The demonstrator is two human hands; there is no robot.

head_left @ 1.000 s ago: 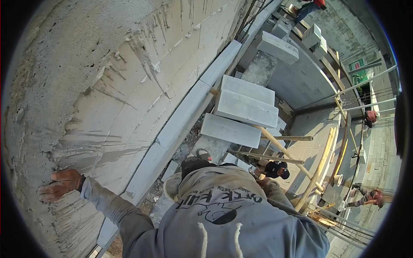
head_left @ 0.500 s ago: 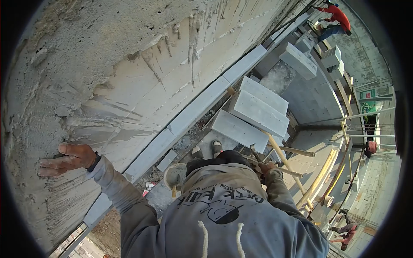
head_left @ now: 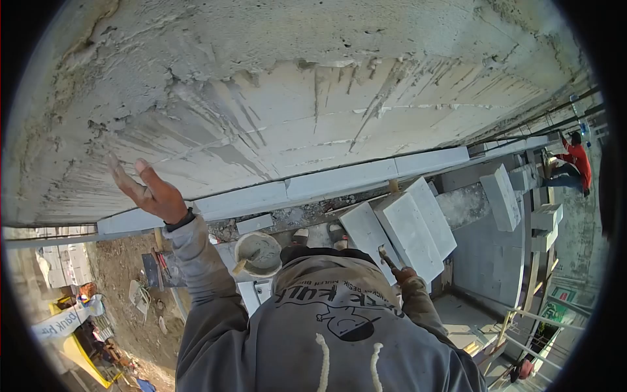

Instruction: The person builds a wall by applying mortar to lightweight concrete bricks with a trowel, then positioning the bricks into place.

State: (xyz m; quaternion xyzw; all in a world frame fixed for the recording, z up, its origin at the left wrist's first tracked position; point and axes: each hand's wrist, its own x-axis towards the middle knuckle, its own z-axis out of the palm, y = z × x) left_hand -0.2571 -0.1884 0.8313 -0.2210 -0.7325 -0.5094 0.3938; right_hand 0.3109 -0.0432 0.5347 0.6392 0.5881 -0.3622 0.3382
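My left hand (head_left: 154,193) is raised at the left, fingers spread, close to the rough concrete wall (head_left: 261,117); whether the fingertips touch it I cannot tell. At the right of my body, my right hand (head_left: 405,275) is wrapped round the handle of a hammer-like tool (head_left: 387,257), whose head lies over the pale blocks. A bucket (head_left: 258,254) of grey mix with a handle sticking out stands by my feet. Large pale blocks (head_left: 408,225) are stacked to the right of the feet.
A row of pale blocks (head_left: 346,179) runs along the wall's foot. A person in red (head_left: 576,163) crouches at the far right. Bamboo poles and rails stand at the lower right. Below left lie bare ground (head_left: 124,274), a dark board with tools (head_left: 160,269) and a yellow canopy (head_left: 83,359).
The view has turned, so the wall now spans the top. My left hand has lifted from the wall surface or nearly so, its fingers more spread. The bucket and ground at left show more fully.
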